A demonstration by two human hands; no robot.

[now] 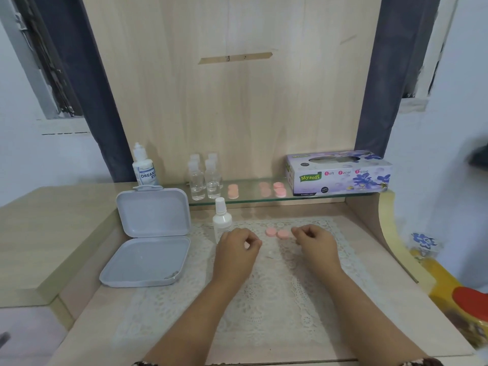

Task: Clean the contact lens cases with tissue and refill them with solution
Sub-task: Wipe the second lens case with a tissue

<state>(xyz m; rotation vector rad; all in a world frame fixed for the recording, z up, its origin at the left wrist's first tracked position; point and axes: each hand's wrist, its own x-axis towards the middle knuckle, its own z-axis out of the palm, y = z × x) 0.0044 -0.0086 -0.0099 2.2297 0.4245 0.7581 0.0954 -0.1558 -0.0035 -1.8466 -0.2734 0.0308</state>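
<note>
Hands — left hand [235,245] and right hand [314,240] — rest loosely curled, holding nothing, flanking the pink lens case [277,232]; better steady it before unscrewing caps.

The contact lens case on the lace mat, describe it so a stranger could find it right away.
Start at the white lace mat on the wooden desk. Between the two hands, near its far edge, lies the pink contact lens case. Unlike the other pink cases, it is not on the glass shelf.

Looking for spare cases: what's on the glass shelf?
On the glass shelf: tissue box, four clear bottles, pink contact lens cases. Whether the cases hold anything cannot be seen.
</note>
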